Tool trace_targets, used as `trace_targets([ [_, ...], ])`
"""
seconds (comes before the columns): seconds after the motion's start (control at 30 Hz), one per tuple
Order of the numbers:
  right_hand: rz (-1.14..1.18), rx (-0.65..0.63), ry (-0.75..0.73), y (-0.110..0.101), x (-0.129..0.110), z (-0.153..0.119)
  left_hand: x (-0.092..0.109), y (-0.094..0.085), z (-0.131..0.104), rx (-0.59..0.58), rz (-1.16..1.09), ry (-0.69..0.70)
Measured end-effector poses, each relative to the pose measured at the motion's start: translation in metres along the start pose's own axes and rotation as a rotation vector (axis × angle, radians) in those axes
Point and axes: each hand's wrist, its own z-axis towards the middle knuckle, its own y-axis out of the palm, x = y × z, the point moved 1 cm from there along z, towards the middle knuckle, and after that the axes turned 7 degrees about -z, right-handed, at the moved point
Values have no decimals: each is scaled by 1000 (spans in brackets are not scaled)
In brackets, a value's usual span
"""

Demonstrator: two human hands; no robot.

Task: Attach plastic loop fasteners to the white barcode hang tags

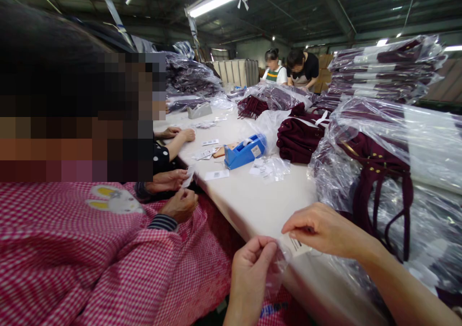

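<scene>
My left hand (254, 263) is closed at the bottom centre, thumb and forefinger pinching a small clear plastic bag (276, 273) at the table's edge. To its right, my right hand (314, 227) reaches in from the right with its fingers together over the table. A white printed tag (298, 245) lies just under those fingers; whether they grip it is hard to make out. On the table (260, 201) beyond both hands are small clear bags with tags (270, 168), a white label (216, 175) and a blue tape dispenser (240, 155).
Plastic-wrapped dark red garments (390, 162) are heaped at right, with a tall stack (382, 71) behind. At left, a person in a pink checked apron (126, 254) holds a small bag. Other people's hands (180, 136) rest farther along the table.
</scene>
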Motion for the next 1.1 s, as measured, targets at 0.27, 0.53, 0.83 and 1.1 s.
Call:
trace_targets([
  [0.27,7,-48,-16,0,0,1,-8,-3,7,9,-31,-60],
  [0.53,18,-44,-49,0,-2,3,-5,-4,8,-28,-1,-36],
  [0.83,-91,-7,-35,2,-3,4,-6,-6,6,8,288,279],
  [1.1,-167,55,-101,6,-4,5,5,-9,13,-144,562,577],
])
